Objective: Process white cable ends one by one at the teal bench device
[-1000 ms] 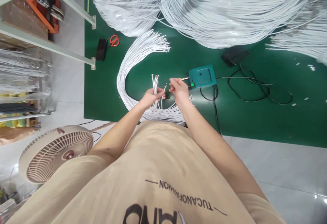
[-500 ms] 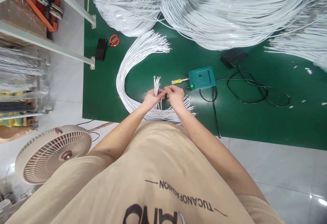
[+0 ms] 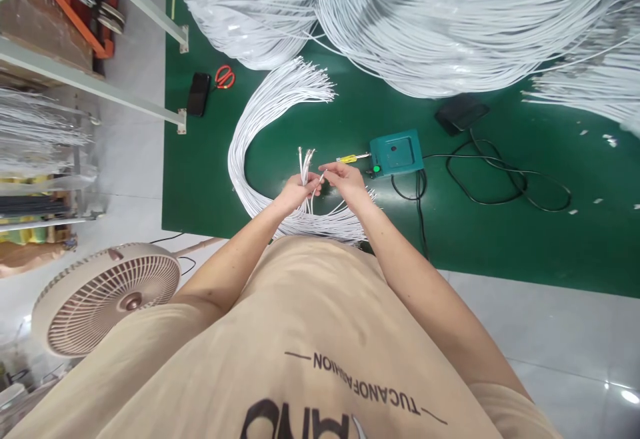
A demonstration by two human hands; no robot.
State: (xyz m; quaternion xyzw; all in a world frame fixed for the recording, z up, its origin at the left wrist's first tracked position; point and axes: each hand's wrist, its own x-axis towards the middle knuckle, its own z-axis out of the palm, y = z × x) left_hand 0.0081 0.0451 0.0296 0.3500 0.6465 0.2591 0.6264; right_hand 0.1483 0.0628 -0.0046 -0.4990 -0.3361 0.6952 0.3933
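My left hand is closed around a few white cables, their ends sticking up past the thumb. One cable end slants out to the right from its fingertips. At that end, the thumb and forefinger of my right hand come together in a pinch. Both hands are above a curved bundle of white cables on the green table. Just beyond my right hand, a small yellow tool reaches toward a teal box with a green button.
Large heaps of white cable cover the table's far side. A phone and red-handled scissors lie at left. A black adapter and looping black cords are at right. A fan stands beside my left arm.
My right hand has shifted slightly right, and its forefinger is straighter. The cable end between the hands shows more clearly. My left hand has barely moved.
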